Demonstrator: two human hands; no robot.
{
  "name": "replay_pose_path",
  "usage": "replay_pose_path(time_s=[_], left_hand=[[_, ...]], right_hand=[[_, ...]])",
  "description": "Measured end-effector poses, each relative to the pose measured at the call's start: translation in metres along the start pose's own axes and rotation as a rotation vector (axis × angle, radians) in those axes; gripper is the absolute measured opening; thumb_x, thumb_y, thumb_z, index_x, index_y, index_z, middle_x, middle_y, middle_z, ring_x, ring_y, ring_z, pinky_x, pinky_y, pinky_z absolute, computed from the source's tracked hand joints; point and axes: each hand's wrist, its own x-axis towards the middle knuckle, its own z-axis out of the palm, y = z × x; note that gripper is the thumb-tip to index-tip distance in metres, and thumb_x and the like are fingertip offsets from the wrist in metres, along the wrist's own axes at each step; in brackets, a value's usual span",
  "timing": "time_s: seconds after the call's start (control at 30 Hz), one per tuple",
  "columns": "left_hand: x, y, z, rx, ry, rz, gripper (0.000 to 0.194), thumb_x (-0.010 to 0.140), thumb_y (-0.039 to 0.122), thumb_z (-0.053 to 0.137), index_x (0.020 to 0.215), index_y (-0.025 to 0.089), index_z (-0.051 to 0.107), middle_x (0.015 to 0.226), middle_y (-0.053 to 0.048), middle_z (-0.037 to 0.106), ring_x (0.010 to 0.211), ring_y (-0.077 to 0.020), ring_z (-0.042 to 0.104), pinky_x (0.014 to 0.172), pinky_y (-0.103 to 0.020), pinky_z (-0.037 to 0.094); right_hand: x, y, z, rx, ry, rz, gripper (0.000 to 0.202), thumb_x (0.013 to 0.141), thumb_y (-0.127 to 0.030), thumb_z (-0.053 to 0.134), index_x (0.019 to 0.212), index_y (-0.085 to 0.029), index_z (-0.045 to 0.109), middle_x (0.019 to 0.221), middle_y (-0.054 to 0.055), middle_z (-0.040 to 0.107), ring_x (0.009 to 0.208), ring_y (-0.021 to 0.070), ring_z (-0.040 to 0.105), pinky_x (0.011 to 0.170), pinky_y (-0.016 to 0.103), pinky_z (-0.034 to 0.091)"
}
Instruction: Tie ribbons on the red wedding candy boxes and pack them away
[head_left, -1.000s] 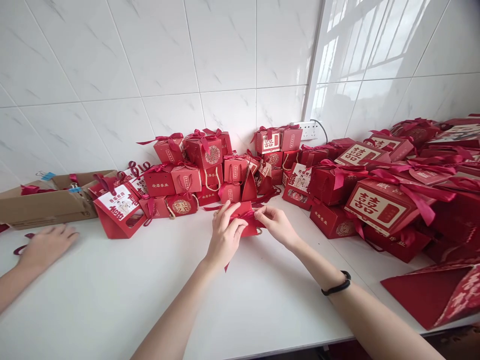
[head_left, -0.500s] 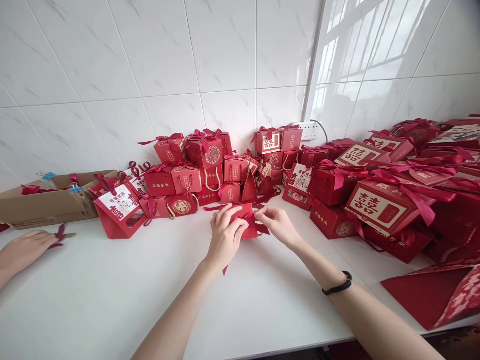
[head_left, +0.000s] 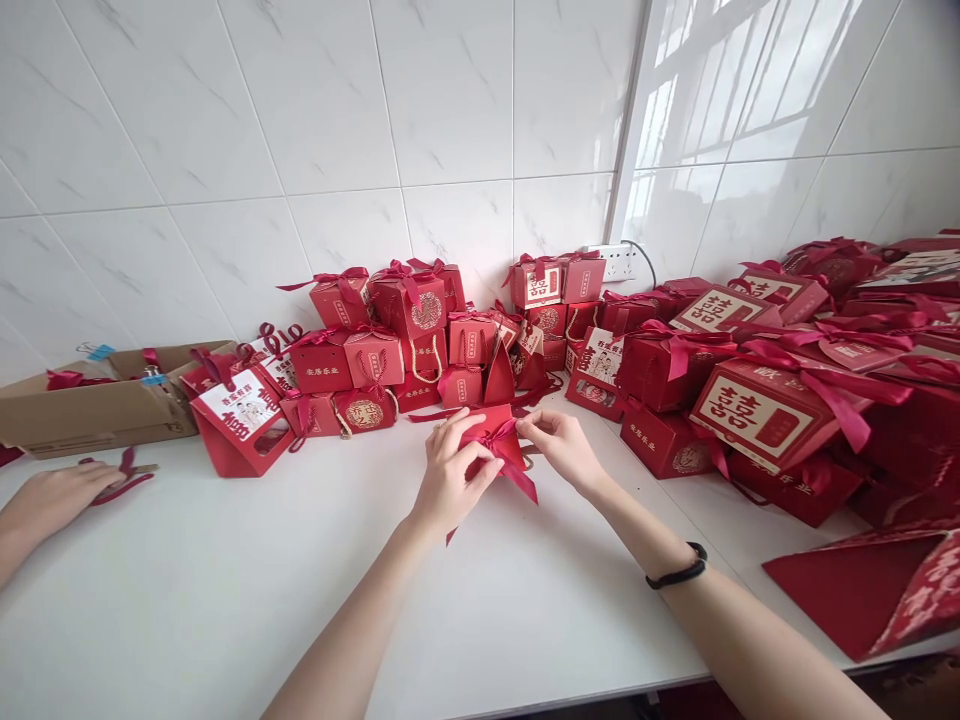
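Note:
In the middle of the white table lies a small red gift box (head_left: 491, 418), partly hidden by my hands. A dark red ribbon (head_left: 517, 478) is looped and knotted on it, with one tail hanging toward me. My left hand (head_left: 456, 465) rests over the box's left side, its thumb and fingers pinching a part of the ribbon. From the right, my right hand (head_left: 559, 447) pinches another loop of the ribbon between thumb and fingertips. A black band circles my right wrist.
Stacked red gift boxes (head_left: 322, 362) line the wall, and a larger pile (head_left: 750, 410) fills the right side. A cardboard box (head_left: 97, 420) stands at the left. Below it, another person's hand (head_left: 60, 497) holds a ribbon. A red patterned bag (head_left: 840, 590) lies front right.
The ribbon's loop and tail now show more openly between my hands, and my right hand has shifted slightly right. The other person's hand has moved a little right with its ribbon.

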Motion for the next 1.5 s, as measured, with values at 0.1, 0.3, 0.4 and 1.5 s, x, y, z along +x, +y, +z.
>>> replay_pose_path(time_s=[0.1,0.3,0.4,1.5], left_hand=[[0.000,0.001,0.003,0.026,0.032,-0.017,0.014,0.080,0.025,0.058,0.068,0.019,0.053,0.118,-0.008,0.054,0.124,-0.0290,0.042,0.100,-0.049,0.035],[0.000,-0.002,0.000,-0.034,0.037,-0.084,0.046,0.072,0.024,0.065,0.113,0.021,0.043,0.137,-0.016,0.035,0.129,-0.0315,0.035,0.101,-0.052,0.035],[0.000,-0.006,-0.002,-0.066,0.012,-0.093,0.062,0.073,0.025,0.064,0.127,0.021,0.032,0.139,-0.017,0.032,0.130,-0.0318,0.034,0.101,-0.052,0.036],[0.003,-0.008,0.003,-0.469,0.203,-0.520,0.025,0.079,0.038,0.059,0.072,0.020,0.044,0.111,-0.009,0.052,0.118,-0.0237,0.049,0.085,-0.038,0.051]], right_hand=[[-0.001,0.000,0.001,-0.019,-0.015,-0.019,0.033,0.069,-0.047,0.064,0.067,-0.016,0.054,0.077,0.005,0.064,0.075,0.0183,0.062,0.068,0.035,0.056],[0.000,0.000,0.001,-0.079,0.005,-0.022,0.031,0.069,-0.046,0.064,0.066,-0.016,0.055,0.075,0.005,0.063,0.072,0.0174,0.062,0.069,0.034,0.055],[0.000,0.001,0.000,-0.101,0.003,-0.046,0.033,0.070,-0.048,0.063,0.068,-0.017,0.055,0.075,0.004,0.063,0.069,0.0170,0.061,0.067,0.034,0.055],[0.004,0.008,-0.002,-0.221,0.062,-0.147,0.035,0.067,-0.051,0.067,0.065,-0.020,0.053,0.078,0.004,0.064,0.079,0.0194,0.060,0.074,0.032,0.047]])
